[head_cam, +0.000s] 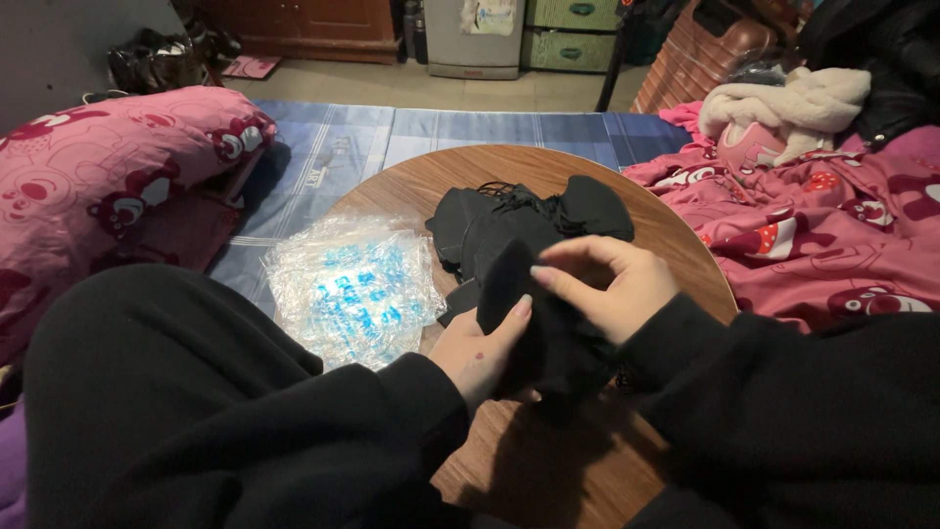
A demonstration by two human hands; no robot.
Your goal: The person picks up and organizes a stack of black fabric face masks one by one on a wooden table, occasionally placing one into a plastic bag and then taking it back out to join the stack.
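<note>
- Black sleeves (pixel 196 411) fill the lower frame, nearest the camera.
- Left hand (pixel 485 353) cups a soft black mask (pixel 548 333) from below, thumb pressed on its fold — centre frame, over the round wooden table (pixel 676 245).
- Right hand (pixel 607 284) pinches the mask's top edge, fingers curled together.
- Behind, a limp pile of black masks (pixel 529 220); left of it, crinkly clear plastic bags (pixel 352 289) stacked within reach.
</note>
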